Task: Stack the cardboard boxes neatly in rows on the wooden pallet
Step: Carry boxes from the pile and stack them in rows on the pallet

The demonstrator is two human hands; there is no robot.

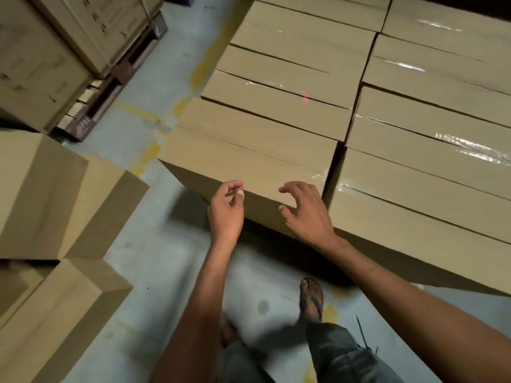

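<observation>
Your left hand (pixel 225 210) hung at centre frame, fingers loosely curled and holding nothing, just in front of the near edge of the nearest cardboard box (pixel 249 150). Your right hand (pixel 308 214) was spread over the same edge, near the box's right corner; contact could not be confirmed. That box fronted the left row of stacked boxes (pixel 290 64), which ran toward the top of the frame.

Left hand (pixel 225 210): loosely curled, empty, by the near box (pixel 249 150) edge.
Right hand (pixel 307 214): fingers spread at that edge.
Stack (pixel 420 128): two taped rows.
</observation>
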